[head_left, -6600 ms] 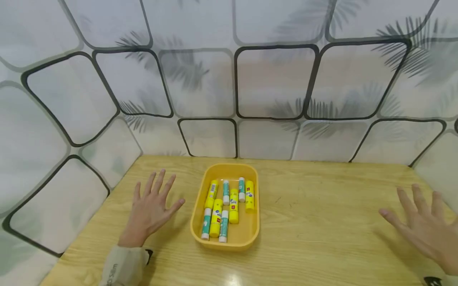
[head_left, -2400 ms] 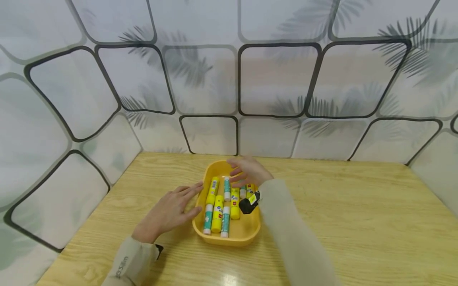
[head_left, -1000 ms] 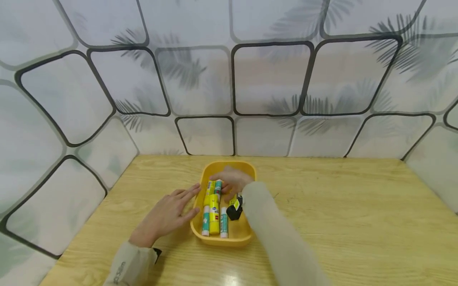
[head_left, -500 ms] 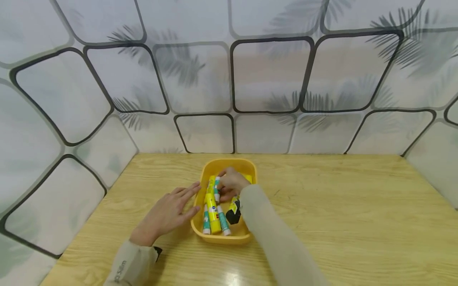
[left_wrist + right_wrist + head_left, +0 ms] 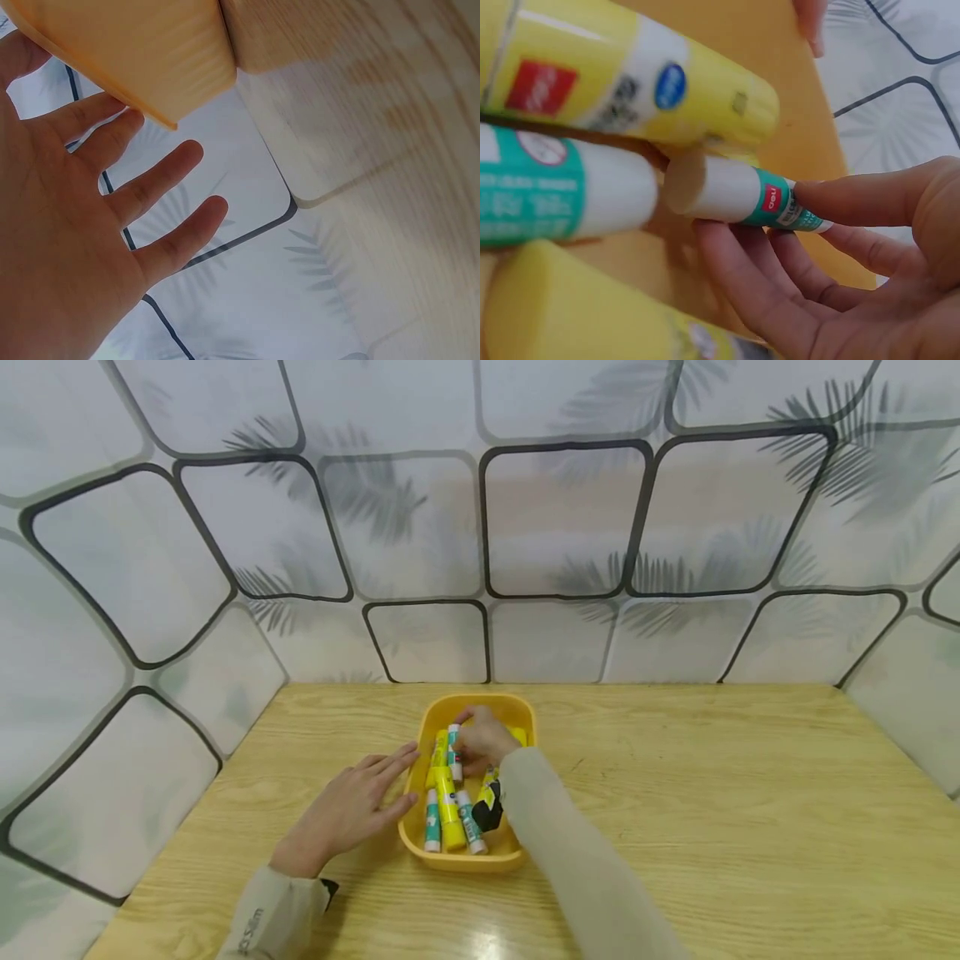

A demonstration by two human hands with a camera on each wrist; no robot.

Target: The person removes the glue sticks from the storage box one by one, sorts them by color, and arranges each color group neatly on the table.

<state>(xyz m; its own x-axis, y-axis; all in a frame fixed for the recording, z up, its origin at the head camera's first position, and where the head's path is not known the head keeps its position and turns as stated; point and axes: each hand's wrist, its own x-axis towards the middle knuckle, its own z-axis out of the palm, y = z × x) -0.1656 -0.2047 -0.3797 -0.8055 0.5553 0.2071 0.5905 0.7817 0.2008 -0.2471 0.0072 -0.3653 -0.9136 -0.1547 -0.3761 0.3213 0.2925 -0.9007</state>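
My right hand (image 5: 486, 739) reaches into a yellow-orange plastic tray (image 5: 480, 864) and pinches a small teal-and-white glue stick (image 5: 731, 193) between thumb and fingers. Around it in the tray lie larger yellow glue sticks (image 5: 630, 75) and other teal-and-white ones (image 5: 532, 187). In the head view a yellow glue stick (image 5: 447, 810) rests slantwise near the left wall, between two teal ones. My left hand (image 5: 348, 814) is spread, its fingertips touching the tray's left rim; the left wrist view shows the fingers (image 5: 169, 176) straight. My right hand and wrist cover part of the tray's right side.
The tray stands on a light wooden table (image 5: 712, 810) towards its back edge. A pale curtain-like wall (image 5: 562, 518) with dark outlined shapes and leaf prints rises behind and on the left. A black wrist device (image 5: 487, 810) hangs low over the tray.
My right hand came from the far right into the tray and took hold of a teal glue stick, which is now tipped up. Nearby glue sticks shifted. My left hand moved to the tray's rim.
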